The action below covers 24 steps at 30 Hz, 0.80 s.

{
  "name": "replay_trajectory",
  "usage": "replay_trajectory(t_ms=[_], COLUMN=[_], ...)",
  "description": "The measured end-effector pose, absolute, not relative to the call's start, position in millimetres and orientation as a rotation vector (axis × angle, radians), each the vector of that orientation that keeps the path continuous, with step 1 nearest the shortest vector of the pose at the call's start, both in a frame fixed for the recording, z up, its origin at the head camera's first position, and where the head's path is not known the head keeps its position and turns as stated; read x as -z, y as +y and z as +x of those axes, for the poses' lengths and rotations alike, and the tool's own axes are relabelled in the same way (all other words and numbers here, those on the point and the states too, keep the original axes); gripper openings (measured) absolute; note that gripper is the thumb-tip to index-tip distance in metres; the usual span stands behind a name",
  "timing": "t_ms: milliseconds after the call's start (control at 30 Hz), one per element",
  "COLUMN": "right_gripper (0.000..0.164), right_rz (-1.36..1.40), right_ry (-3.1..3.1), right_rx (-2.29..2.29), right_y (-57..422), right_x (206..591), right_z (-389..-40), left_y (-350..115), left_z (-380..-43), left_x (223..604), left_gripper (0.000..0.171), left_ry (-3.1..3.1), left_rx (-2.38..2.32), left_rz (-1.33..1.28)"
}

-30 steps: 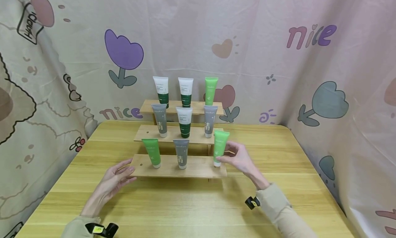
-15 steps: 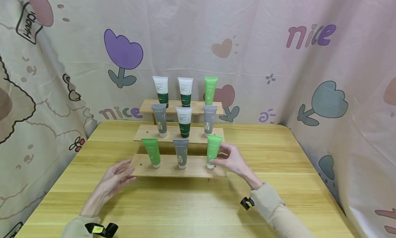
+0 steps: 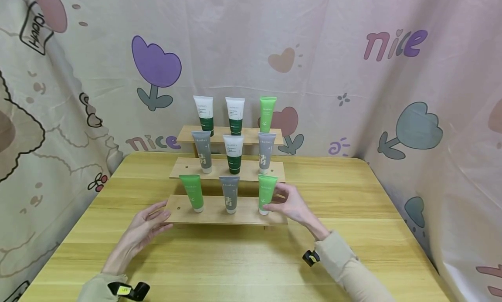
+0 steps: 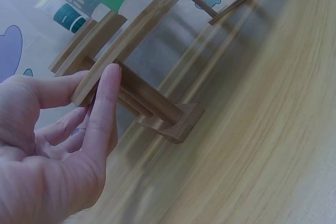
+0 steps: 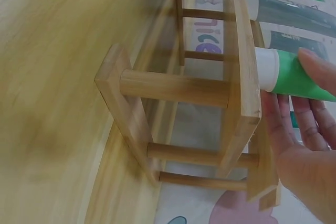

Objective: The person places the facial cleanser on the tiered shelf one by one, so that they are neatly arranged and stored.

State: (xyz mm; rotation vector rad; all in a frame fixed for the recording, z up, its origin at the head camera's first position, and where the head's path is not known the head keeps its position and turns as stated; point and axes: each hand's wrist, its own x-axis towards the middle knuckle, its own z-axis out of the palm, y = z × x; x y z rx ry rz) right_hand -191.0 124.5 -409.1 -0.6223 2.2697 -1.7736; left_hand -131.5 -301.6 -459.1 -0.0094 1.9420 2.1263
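Note:
A three-tier wooden display stand (image 3: 213, 219) holds tubes upright on their caps. My right hand (image 3: 291, 205) grips a light green tube (image 3: 267, 193) at the right of the lowest shelf. In the right wrist view the white cap (image 5: 266, 70) of this tube meets the shelf, with the thumb on one side and fingers behind. At the shelf's left end my left hand (image 3: 148, 227) pinches the board's corner between thumb and fingers, as the left wrist view shows. A grey tube (image 3: 230, 194) and a green tube (image 3: 192, 193) share that shelf.
The middle shelf (image 3: 180, 167) bears two grey tubes and a white-and-green tube (image 3: 234, 154). On the top shelf (image 3: 251, 135) stand two white-and-green tubes and one green tube (image 3: 268, 113). A patterned curtain (image 3: 313, 75) hangs behind the wooden table (image 3: 219, 267).
The right hand has brought the light green tube left and down onto the lowest shelf, level with the tubes beside it. The left hand has stayed at the shelf's corner.

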Motion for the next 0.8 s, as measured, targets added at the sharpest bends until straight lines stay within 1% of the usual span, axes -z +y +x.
replay_trajectory(t_ms=[267,633,800], right_gripper=[0.058,0.058,0.057], right_rz=[-0.666,-0.704,-0.769], right_ry=[2.206,2.212,2.234], right_rx=[1.791,1.784,1.786], right_y=[123.3,124.2,126.3], right_x=[411.6,413.9,414.6], right_z=[-192.2,-190.4,-189.3], left_y=[-302.9,-302.9,-301.2], left_z=[-131.5,-131.5,-132.8], left_x=[459.2,458.7,457.1], left_gripper=[0.074,0.074,0.073], left_ry=[1.928,1.944,1.988], left_rx=[-2.14,-2.122,-2.086], left_rz=[-0.008,-0.023,-0.053])
